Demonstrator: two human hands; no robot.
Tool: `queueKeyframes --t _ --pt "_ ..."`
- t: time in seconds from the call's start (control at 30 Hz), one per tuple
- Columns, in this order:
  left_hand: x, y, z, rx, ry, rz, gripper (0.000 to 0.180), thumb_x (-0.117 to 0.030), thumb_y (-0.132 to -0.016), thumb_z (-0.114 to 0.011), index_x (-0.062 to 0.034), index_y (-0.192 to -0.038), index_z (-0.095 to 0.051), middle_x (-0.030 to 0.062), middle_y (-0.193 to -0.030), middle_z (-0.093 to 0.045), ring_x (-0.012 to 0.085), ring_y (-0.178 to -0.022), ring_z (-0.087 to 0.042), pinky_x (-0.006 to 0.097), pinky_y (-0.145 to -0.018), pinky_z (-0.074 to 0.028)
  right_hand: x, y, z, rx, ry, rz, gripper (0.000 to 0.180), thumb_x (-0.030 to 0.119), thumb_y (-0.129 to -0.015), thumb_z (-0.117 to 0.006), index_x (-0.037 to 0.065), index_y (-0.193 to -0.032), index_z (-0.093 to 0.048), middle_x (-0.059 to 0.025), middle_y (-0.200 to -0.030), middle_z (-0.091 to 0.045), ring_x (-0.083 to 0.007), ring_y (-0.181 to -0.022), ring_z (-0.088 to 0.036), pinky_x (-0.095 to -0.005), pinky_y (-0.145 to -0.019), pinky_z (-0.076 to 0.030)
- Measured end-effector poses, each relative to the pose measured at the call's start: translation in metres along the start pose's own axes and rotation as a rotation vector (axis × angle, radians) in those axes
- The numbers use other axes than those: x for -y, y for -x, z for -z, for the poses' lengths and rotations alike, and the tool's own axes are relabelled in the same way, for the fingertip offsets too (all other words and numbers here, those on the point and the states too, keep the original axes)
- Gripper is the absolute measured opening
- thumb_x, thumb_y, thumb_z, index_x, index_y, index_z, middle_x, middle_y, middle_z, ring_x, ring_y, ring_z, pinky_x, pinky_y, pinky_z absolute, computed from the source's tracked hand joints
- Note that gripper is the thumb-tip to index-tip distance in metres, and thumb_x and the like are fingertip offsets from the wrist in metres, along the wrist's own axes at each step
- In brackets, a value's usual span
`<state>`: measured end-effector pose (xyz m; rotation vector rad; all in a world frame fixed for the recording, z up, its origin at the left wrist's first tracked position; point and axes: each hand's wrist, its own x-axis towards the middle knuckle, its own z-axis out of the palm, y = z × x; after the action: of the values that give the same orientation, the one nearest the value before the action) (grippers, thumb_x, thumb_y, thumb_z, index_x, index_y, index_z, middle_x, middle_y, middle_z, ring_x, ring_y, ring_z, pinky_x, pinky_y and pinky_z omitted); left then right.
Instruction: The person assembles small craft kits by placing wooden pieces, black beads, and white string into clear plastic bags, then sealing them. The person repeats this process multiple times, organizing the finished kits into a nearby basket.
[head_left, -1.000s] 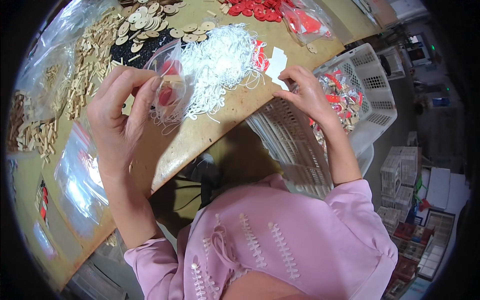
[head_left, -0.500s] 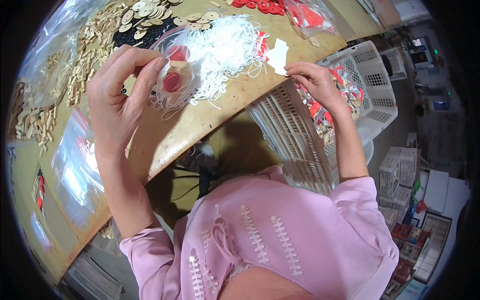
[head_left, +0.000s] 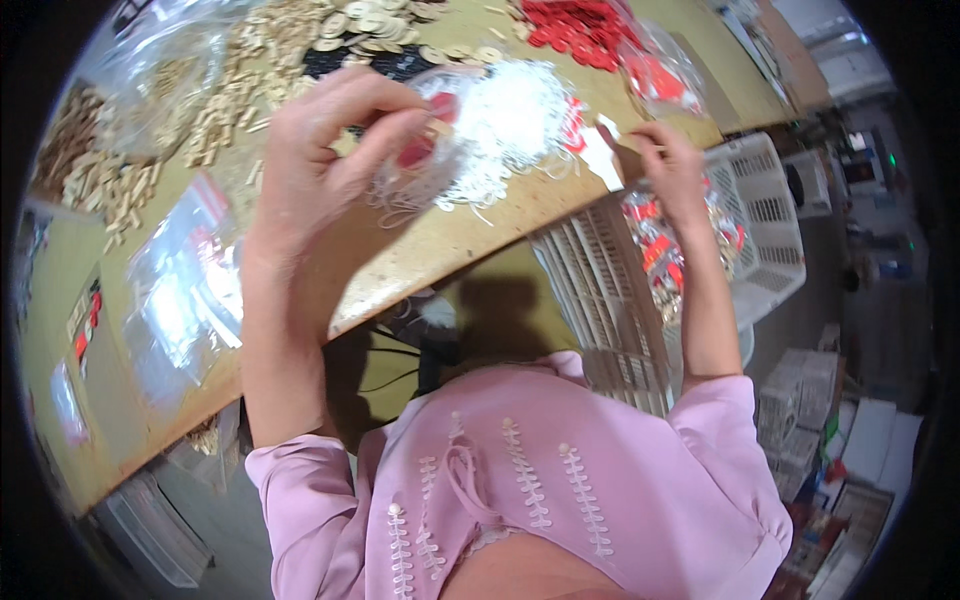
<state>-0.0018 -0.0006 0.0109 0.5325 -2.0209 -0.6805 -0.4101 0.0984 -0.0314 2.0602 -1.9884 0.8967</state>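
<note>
The left hand (head_left: 320, 150) pinches a small clear plastic bag (head_left: 425, 150) holding red pieces above the wooden bench (head_left: 470, 235), beside white loops (head_left: 510, 125). The right hand (head_left: 672, 170) grips a white paper tag (head_left: 603, 160).

The small bag (head_left: 425, 150) in the left hand's (head_left: 320, 150) grip is thin, glossy clear plastic. Just right of that grip lies a matt white heap of stringy loops (head_left: 505, 125). Beneath it, the tabletop (head_left: 450, 240) is matt, worn wood. The white basket (head_left: 765, 230) below the right hand's (head_left: 670, 165) grip is smooth plastic lattice.
</note>
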Motion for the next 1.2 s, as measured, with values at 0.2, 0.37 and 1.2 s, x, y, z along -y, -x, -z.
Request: queueKeyframes --t 0.2,0.37,1.2 --pt "0.006 0.003 -0.001 0.063 0.023 -0.034 0.007 -0.01 -0.089 -0.074 -0.0031 -0.093 -0.073 0.0061 -0.084 -0.066 0.0195 -0.077 -0.066 0.031 -0.071 -0.052 0.091 -0.063 0.05 -0.153 -0.627 -0.034 0.016 0.003 -0.102 -0.062 0.003 -0.112 -0.073 -0.0042 -0.094 -0.075 -0.0118 -0.082 -0.074 -0.0231 -0.069 -0.058" --pt "0.009 0.003 0.0 0.116 0.113 -0.061 0.008 -0.01 -0.09 -0.073 -0.0023 -0.091 -0.072 0.0059 -0.084 -0.067 0.0184 -0.078 -0.065 0.03 -0.07 -0.051 0.153 -0.083 0.046 0.182 -0.823 0.115 0.018 0.002 -0.101 -0.062 0.003 -0.115 -0.073 -0.0047 -0.092 -0.074 -0.0109 -0.08 -0.074 -0.0225 -0.067 -0.057" --pt "0.014 0.067 0.018 0.103 0.141 0.217 0.006 -0.008 -0.091 -0.073 -0.002 -0.09 -0.072 0.0031 -0.082 -0.067 0.0122 -0.076 -0.059 0.028 -0.069 -0.048 0.196 -0.072 -0.028 0.188 -0.878 0.137 0.014 0.004 -0.101 -0.062 0.002 -0.109 -0.074 -0.0027 -0.084 -0.072 -0.0034 -0.056 -0.058 -0.0189 -0.05 -0.046"
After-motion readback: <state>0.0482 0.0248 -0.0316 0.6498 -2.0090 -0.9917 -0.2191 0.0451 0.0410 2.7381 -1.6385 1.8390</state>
